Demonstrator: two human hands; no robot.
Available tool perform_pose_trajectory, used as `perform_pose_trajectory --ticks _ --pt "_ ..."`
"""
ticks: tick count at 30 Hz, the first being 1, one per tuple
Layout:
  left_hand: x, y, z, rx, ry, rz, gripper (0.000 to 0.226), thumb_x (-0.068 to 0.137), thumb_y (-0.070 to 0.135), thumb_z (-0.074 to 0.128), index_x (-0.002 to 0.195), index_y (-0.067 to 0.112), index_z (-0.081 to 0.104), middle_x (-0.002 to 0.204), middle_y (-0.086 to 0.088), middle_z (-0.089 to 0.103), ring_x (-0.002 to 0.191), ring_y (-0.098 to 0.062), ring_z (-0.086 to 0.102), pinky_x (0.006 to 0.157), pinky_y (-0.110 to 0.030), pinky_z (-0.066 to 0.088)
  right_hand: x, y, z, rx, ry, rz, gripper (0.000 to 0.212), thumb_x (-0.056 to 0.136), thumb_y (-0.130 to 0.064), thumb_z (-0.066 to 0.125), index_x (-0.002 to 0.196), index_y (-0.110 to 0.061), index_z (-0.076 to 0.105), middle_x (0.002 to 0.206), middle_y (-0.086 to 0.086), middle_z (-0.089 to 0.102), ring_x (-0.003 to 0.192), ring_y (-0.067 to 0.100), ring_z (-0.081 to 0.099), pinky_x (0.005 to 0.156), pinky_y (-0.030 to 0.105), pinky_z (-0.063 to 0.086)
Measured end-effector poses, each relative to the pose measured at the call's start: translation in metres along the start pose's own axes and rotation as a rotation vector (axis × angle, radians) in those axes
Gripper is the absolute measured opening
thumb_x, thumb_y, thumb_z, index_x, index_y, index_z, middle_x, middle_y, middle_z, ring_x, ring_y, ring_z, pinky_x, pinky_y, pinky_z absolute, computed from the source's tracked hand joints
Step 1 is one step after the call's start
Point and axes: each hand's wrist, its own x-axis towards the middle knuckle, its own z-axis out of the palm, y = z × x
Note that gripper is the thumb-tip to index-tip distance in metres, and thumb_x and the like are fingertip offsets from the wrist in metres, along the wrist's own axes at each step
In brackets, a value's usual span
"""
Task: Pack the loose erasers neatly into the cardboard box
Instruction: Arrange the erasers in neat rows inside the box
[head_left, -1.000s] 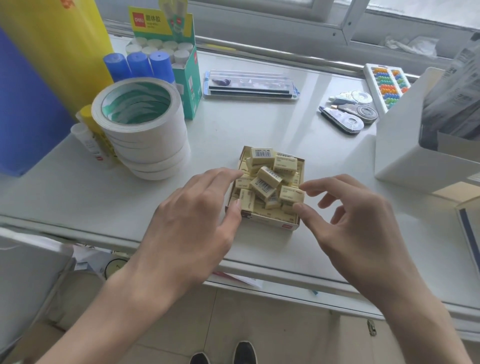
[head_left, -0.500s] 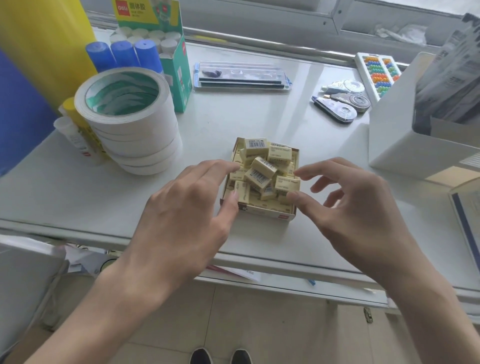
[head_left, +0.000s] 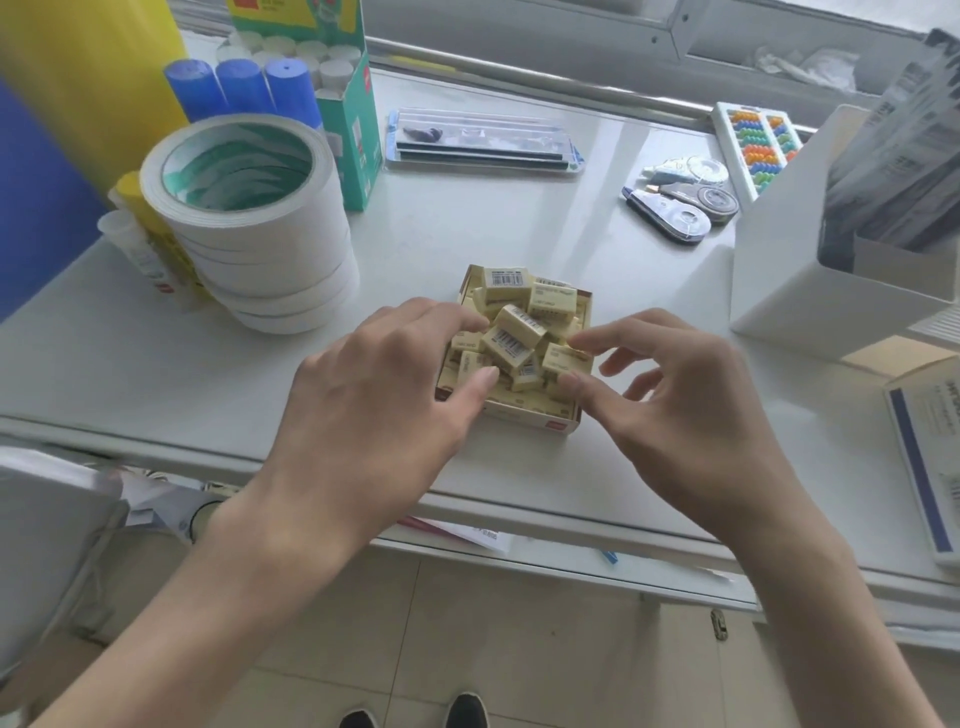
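So compared with a second ago both hands have closed in on the cardboard box (head_left: 511, 413), which sits on the counter (head_left: 415, 260) just right of the big stack of tape rolls (head_left: 249, 218). Before, the fingertips were hovering at the box's edges; now they're actually in the pile.

The left hand (head_left: 384, 395) has moved up over the left side of the box, the side nearest the tape rolls. Its thumb presses against the near-left erasers and its fingers reach in from the far-left, so it looks loosely curled around a few of them. I can't tell if it's truly pinching one or just nudging and steadying.

The right hand (head_left: 670, 400) is on the box's far side from the tape rolls, with thumb and index finger closed on one eraser (head_left: 566, 358) at the right edge, other fingers fanned out free.

The erasers (head_left: 514, 332) are all in the box already, none loose on the counter that I can see, but they're heaped every which way, several tilted or on edge, and piled above the rim.

So my read: the collecting part is basically done, and the tidying part is only just starting. The pinched one probably needs lifting and laying flat before anything else fits in rows.
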Motion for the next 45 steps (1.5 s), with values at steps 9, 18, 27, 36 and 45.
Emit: perform_pose_trajectory --ticks 9,18,27,36,45 --pt "0.002 -0.003 -0.005 0.059 0.011 -0.085 0.023 0.083 0.056 0.062 0.095 0.036 0.065 0.104 0.019 0.058 0.082 -0.003 0.047 0.068 -0.027 0.032 0.001 -0.001 0.002 -0.022 0.032 -0.005 0.017 0.085 -0.015 0.076 0.101 -0.020 0.075 0.095 -0.012 0.067 0.086 0.007 0.061 0.066 0.011 0.044" --pt "0.015 -0.001 -0.002 0.031 -0.057 -0.175 0.024 0.082 0.056 0.063 0.092 0.035 0.066 0.087 0.013 0.058 0.083 -0.015 0.056 0.069 -0.030 0.037 -0.001 -0.003 0.003 -0.015 0.000 -0.019 0.019 0.084 -0.019 0.078 0.102 -0.019 0.075 0.094 -0.013 0.066 0.086 0.007 0.059 0.066 0.014 0.045" --pt "0.019 0.002 0.007 -0.086 -0.009 -0.132 0.045 0.070 0.066 0.070 0.098 0.032 0.066 0.081 0.012 0.056 0.080 -0.015 0.058 0.070 -0.031 0.045 -0.004 -0.002 0.006 -0.021 0.009 -0.045 0.023 0.082 -0.024 0.078 0.105 -0.022 0.075 0.097 -0.014 0.065 0.088 0.006 0.060 0.067 0.015 0.047" --pt "0.026 0.007 0.022 -0.068 0.066 -0.111 0.041 0.076 0.058 0.072 0.102 0.027 0.069 0.089 0.010 0.063 0.084 -0.017 0.062 0.070 -0.030 0.048 -0.001 0.003 0.008 0.018 0.048 -0.038 0.023 0.080 -0.018 0.080 0.103 -0.021 0.076 0.095 -0.013 0.068 0.085 0.008 0.061 0.065 0.021 0.049" --pt "0.032 0.010 0.021 -0.040 0.052 -0.121 0.042 0.078 0.057 0.070 0.107 0.026 0.067 0.093 0.007 0.063 0.087 -0.019 0.063 0.071 -0.031 0.047 0.006 0.004 0.007 0.042 0.047 -0.025 0.023 0.079 -0.016 0.081 0.101 -0.020 0.077 0.093 -0.013 0.068 0.084 0.009 0.062 0.065 0.022 0.050"
